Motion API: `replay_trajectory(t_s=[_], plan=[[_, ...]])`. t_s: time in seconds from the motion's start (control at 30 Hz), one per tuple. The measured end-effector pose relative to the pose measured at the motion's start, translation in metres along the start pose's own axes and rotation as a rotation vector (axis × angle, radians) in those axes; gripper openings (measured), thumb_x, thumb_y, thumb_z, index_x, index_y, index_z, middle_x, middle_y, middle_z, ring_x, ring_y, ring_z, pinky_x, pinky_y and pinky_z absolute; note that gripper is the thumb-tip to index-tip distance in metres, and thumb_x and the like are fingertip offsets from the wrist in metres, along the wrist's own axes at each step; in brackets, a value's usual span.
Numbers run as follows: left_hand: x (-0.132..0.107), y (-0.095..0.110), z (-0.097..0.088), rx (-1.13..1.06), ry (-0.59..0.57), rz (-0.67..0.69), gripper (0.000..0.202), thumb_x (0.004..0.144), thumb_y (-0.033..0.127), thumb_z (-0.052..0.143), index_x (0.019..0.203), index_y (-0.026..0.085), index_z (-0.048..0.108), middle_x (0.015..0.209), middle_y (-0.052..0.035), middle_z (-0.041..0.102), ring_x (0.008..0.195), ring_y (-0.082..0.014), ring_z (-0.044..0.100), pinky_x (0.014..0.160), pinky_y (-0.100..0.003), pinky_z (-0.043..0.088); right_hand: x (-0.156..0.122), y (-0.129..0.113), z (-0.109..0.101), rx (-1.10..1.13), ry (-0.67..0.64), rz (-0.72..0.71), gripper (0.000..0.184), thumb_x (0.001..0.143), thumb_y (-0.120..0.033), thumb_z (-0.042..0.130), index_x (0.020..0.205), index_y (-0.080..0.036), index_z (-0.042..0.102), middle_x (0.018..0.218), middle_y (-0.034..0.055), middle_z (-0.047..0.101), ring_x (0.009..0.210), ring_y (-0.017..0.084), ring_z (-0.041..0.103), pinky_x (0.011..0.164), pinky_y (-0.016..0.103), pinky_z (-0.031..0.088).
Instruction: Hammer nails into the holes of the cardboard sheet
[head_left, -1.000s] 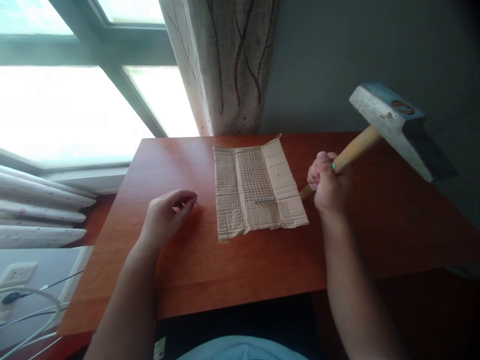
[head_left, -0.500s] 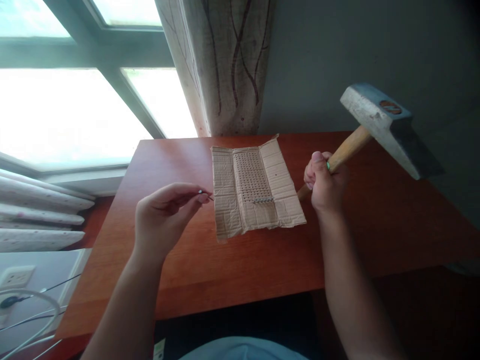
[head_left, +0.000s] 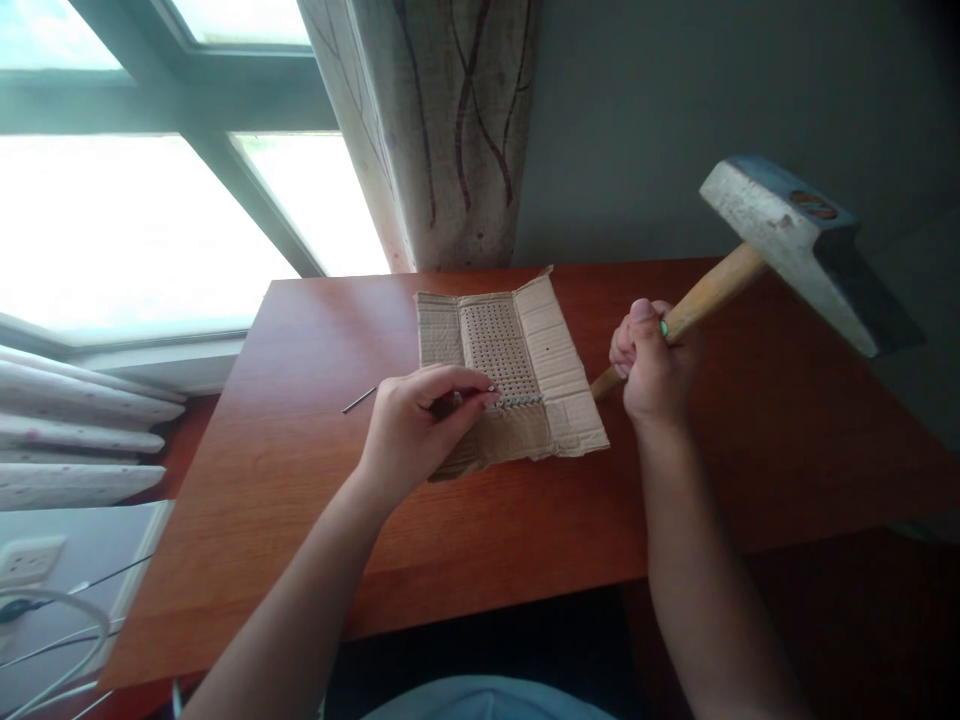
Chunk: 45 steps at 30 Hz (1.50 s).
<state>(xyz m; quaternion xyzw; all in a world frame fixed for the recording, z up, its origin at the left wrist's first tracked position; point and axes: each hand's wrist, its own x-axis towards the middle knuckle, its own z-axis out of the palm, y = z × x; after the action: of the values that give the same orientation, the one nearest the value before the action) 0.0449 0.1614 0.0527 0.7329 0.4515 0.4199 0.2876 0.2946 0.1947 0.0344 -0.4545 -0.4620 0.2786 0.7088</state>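
Note:
My left hand (head_left: 424, 420) is closed in a pinch over the front left part of a grid of holes in a creased cardboard sheet (head_left: 559, 370). A small nail (head_left: 492, 388) shows its head between the thumb and forefinger; its tip is hidden. Beside the fingertips, a short row of nail heads (head_left: 525, 401) lines the grid's near edge. To the right of the cardboard, my right hand (head_left: 649, 360) is wrapped round the wooden handle of a hammer (head_left: 780, 225). The heavy metal head is raised, up and to the right of the fist.
A thin metal rod (head_left: 358, 400) lies on the reddish wooden table (head_left: 480, 540), left of the cardboard. Behind the table are a patterned curtain (head_left: 450, 130) and a grey wall (head_left: 637, 130). Cables (head_left: 67, 630) and a wall socket (head_left: 31, 562) are at the lower left.
My left hand has moved right with the nail, from the cardboard's left edge to over the hole grid. The metal rod on the table now shows. The hammer has shifted slightly right.

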Motion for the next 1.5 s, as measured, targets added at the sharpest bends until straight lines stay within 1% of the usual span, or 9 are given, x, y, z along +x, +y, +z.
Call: replay_trajectory(t_s=[0.13,0.27,0.47,0.63,0.9,1.13,1.3,1.5], plan=[[-0.0006,0.0003,0.0000,0.037,-0.010,0.017,0.005,0.086,0.018,0.073,0.087,0.020,0.078,0.083,0.0005,0.080,0.068,-0.0109,0.070,0.064,-0.019,0.053,0.0010,0.0009,-0.0011,0.035,-0.005,-0.004,0.058,0.085,-0.056,0.073,0.060,-0.023,0.033,0.048,-0.0091,0.030,0.038,0.005,0.026,0.035,0.023,0.018],[0.0004,0.0005,-0.0002,0.041,-0.012,0.037,0.005,0.086,0.017,0.073,0.086,0.020,0.078,0.083,0.0009,0.080,0.068,-0.0101,0.070,0.065,-0.019,0.052,0.0011,0.0015,-0.0017,0.052,-0.002,-0.013,0.057,0.086,-0.053,0.074,0.060,-0.023,0.034,0.048,-0.0092,0.030,0.038,0.005,0.026,0.035,0.023,0.018],[0.0003,0.0009,0.0008,0.061,0.019,0.023,0.004,0.086,0.020,0.074,0.086,0.019,0.078,0.079,0.0006,0.079,0.064,-0.0105,0.068,0.062,-0.020,0.051,0.0007,0.0034,-0.0022,0.060,-0.005,-0.019,0.056,0.087,-0.052,0.074,0.060,-0.023,0.034,0.048,-0.0091,0.030,0.038,0.005,0.027,0.035,0.023,0.018],[-0.0001,0.0000,0.0013,0.035,0.024,0.024,0.005,0.087,0.021,0.074,0.087,0.019,0.078,0.080,-0.0006,0.080,0.067,-0.0117,0.070,0.063,-0.020,0.052,0.0007,0.0041,-0.0019,0.056,-0.004,-0.023,0.055,0.087,-0.051,0.074,0.060,-0.023,0.035,0.048,-0.0092,0.031,0.038,0.006,0.028,0.035,0.023,0.018],[-0.0014,0.0001,0.0012,0.046,0.011,0.020,0.006,0.088,0.022,0.073,0.088,0.020,0.078,0.083,-0.0008,0.080,0.070,-0.0124,0.072,0.067,-0.021,0.054,0.0007,0.0023,-0.0020,0.015,-0.006,-0.015,0.057,0.086,-0.055,0.072,0.061,-0.024,0.032,0.048,-0.0091,0.029,0.038,0.006,0.025,0.034,0.025,0.017],[-0.0007,0.0002,0.0006,0.061,-0.001,0.024,0.008,0.089,0.025,0.071,0.090,0.021,0.078,0.085,-0.0019,0.081,0.072,-0.0142,0.073,0.070,-0.024,0.057,0.0006,0.0005,-0.0011,-0.017,0.002,-0.011,0.058,0.085,-0.059,0.072,0.061,-0.025,0.031,0.048,-0.0088,0.029,0.038,0.007,0.026,0.034,0.025,0.019],[-0.0011,-0.0002,-0.0003,0.063,-0.006,0.032,0.008,0.089,0.023,0.070,0.089,0.020,0.078,0.085,-0.0017,0.081,0.072,-0.0136,0.072,0.070,-0.023,0.056,0.0008,0.0012,-0.0014,-0.013,-0.001,-0.020,0.058,0.086,-0.059,0.071,0.061,-0.025,0.031,0.048,-0.0089,0.028,0.038,0.007,0.025,0.034,0.025,0.018],[-0.0017,-0.0024,-0.0004,0.089,0.009,0.029,0.007,0.089,0.024,0.072,0.090,0.021,0.079,0.081,0.0003,0.079,0.067,-0.0118,0.069,0.067,-0.021,0.055,0.0010,0.0020,-0.0018,0.015,-0.004,-0.016,0.057,0.086,-0.056,0.073,0.060,-0.024,0.032,0.048,-0.0088,0.029,0.038,0.006,0.026,0.035,0.024,0.018]])
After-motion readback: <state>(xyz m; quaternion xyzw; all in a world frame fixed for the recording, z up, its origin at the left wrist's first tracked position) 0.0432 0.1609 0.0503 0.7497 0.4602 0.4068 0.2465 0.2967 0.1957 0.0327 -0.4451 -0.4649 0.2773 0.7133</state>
